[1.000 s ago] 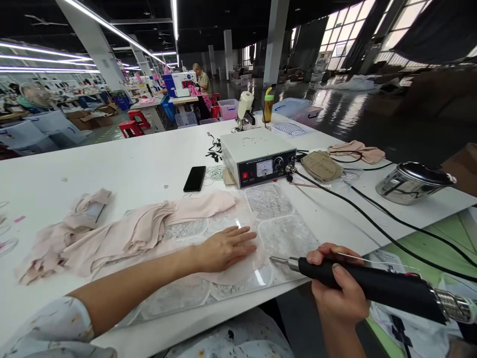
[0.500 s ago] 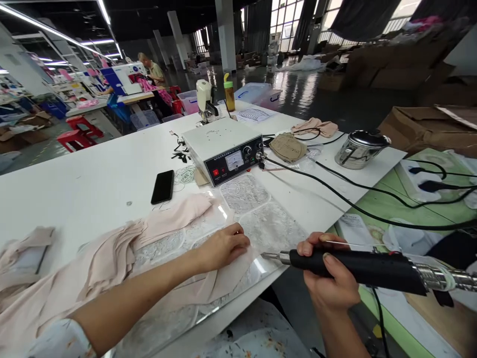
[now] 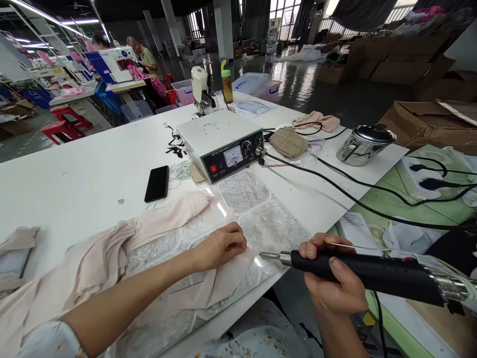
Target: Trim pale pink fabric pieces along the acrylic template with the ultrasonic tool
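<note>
My left hand (image 3: 219, 246) is closed, fingertips pinched at the edge of a thin pale pink fabric piece (image 3: 229, 279). That fabric lies on a clear plastic template sheet (image 3: 276, 228) at the table's near edge. My right hand (image 3: 335, 278) is wrapped around a black ultrasonic welding handpiece (image 3: 372, 272), held nearly level. Its metal tip points left and sits just right of my left fingertips, near the fabric's edge; whether it touches, I cannot tell. More pink fabric pieces (image 3: 100, 253) lie in a layered pile to the left, partly behind my forearm.
An ultrasonic generator box (image 3: 233, 156) stands beyond the template, its black cable (image 3: 335, 196) running right. A phone (image 3: 157, 184), a lidded steel cup (image 3: 363, 144), a drink bottle (image 3: 227, 87) and a tan fabric pad (image 3: 288, 142) are on the white table. A person sits at a distant sewing machine (image 3: 115, 64).
The view has turned slightly to the right, so the phone and fabric pile appear farther left. Both hands keep their grips, and the handpiece's rear end dips a little.
</note>
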The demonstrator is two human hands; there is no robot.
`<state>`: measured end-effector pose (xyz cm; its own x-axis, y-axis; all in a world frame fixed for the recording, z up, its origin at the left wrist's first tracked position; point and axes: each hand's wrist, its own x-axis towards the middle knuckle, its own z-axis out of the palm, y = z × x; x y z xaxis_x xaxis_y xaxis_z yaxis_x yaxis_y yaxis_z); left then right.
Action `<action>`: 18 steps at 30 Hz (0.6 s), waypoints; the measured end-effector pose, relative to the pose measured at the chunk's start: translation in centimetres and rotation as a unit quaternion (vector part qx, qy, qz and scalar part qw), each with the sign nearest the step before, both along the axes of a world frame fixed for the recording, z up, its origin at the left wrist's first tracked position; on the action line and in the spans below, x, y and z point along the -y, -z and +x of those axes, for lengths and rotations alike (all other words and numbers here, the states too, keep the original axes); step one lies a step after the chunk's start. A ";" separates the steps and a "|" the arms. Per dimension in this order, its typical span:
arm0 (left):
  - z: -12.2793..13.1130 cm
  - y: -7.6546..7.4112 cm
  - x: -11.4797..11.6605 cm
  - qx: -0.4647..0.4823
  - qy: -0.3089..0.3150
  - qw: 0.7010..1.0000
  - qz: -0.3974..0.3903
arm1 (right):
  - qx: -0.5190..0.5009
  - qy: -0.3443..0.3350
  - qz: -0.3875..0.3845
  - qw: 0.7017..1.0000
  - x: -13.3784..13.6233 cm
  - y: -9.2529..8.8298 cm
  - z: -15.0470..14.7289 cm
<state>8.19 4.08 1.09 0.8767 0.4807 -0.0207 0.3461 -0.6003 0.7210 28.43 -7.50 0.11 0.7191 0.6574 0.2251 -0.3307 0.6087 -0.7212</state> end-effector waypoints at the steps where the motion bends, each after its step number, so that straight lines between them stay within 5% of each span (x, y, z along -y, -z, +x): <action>1: 0.0 0.0 0.0 0.003 0.001 1.000 -0.001 | 0.001 0.002 0.001 1.000 -0.1 0.0 0.0; 13: -0.2 -0.1 0.1 0.031 0.026 0.997 0.059 | 0.009 -0.003 -0.003 1.000 -0.3 -0.5 -0.9; 18: -0.7 0.5 0.2 0.047 0.086 0.987 0.126 | 0.026 -0.009 -0.002 1.000 0.0 -0.3 -1.0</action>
